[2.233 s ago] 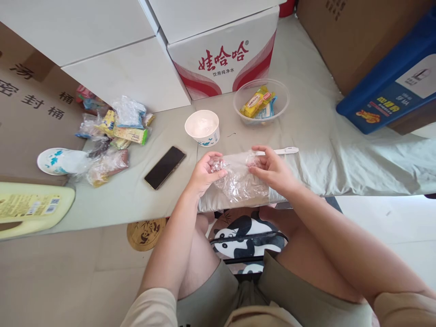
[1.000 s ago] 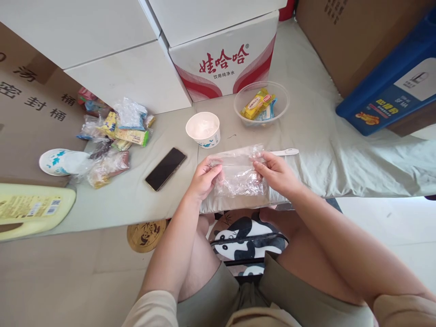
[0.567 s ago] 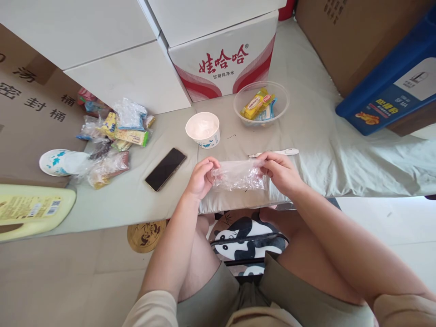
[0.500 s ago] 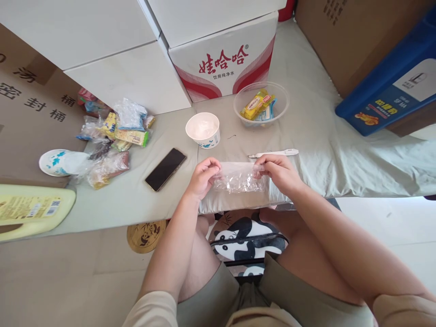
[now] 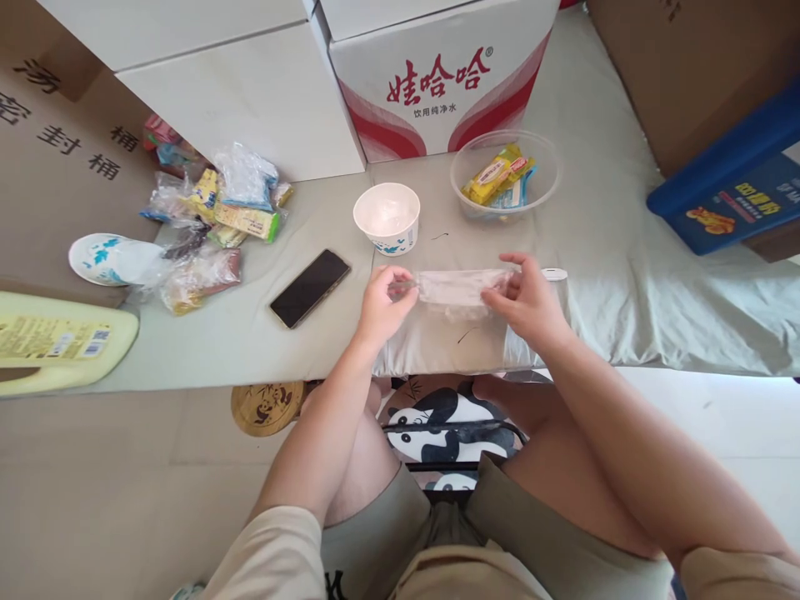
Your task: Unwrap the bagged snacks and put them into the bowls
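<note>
Head camera shows a clear plastic bag (image 5: 459, 289) stretched flat just above the gray cloth (image 5: 625, 275). The left hand (image 5: 382, 302) pinches one end and the right hand (image 5: 530, 298) pinches the other. A paper cup (image 5: 387, 218), a black phone (image 5: 309, 287) and a bowl of snacks (image 5: 505, 173) sit nearby.

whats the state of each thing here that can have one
clear plastic bag: folded into a strip, stretched between both hands
left hand: pinching the bag's left end
right hand: pinching its right end
white paper cup: upright, open
clear plastic bowl: upright, holds wrapped snacks
black phone: flat, screen dark
</note>
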Tool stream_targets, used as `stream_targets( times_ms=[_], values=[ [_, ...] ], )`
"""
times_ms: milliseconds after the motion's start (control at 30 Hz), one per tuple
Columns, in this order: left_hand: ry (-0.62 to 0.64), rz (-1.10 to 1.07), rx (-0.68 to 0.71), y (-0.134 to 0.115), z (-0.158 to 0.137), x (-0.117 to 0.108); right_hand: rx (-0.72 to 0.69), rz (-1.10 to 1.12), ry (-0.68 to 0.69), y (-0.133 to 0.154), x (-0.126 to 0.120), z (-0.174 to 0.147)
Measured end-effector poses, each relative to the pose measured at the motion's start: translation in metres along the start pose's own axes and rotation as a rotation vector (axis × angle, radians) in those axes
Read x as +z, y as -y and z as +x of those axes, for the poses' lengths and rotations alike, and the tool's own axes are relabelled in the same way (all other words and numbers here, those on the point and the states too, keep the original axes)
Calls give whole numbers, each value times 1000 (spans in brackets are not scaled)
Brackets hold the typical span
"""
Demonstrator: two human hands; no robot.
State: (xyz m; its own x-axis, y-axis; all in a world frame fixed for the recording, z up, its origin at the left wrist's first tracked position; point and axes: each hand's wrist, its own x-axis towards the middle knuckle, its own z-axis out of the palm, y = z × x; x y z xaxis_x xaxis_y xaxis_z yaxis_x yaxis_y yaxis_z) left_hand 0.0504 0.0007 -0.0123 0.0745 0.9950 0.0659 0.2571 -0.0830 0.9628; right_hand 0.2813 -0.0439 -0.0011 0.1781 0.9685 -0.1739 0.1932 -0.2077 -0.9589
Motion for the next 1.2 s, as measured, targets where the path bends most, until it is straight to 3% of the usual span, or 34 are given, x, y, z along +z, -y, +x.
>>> stream_targets(
  times_ms=[67, 133, 333, 433, 567, 700, 767, 900, 967, 1200],
  values=[
    [-112, 22, 37, -2, -1, -1, -55, -7, -69, 2, 1, -1],
    [-85, -7, 9, -5, -3, 0, -124, -79, -78, 6, 2, -4],
    [336, -299, -124, -14, -15, 20, -231, -82, 133, 4, 19, -13],
    [421, -362, -145, -19, -19, 30, -254, 85, 285, 1, 26, -13],
    [307, -345, -145, -22, -19, 36, -229, 170, 347, 5, 26, -12],
    [165, -361, -133, -20, -15, 37, -227, -16, 70, 6, 24, -10],
    [151, -372, -151, -19, -14, 36, -245, -16, 9, 1, 26, -7],
    [209, -289, -182, -20, -18, 33, -236, 67, 228, -6, 32, -4],
    [170, -223, -172, -19, -20, 29, -221, 61, 287, -6, 33, -5],
    [-312, 71, 27, -13, -5, -9, -272, -63, 263, 3, 27, -9]
  ],
)
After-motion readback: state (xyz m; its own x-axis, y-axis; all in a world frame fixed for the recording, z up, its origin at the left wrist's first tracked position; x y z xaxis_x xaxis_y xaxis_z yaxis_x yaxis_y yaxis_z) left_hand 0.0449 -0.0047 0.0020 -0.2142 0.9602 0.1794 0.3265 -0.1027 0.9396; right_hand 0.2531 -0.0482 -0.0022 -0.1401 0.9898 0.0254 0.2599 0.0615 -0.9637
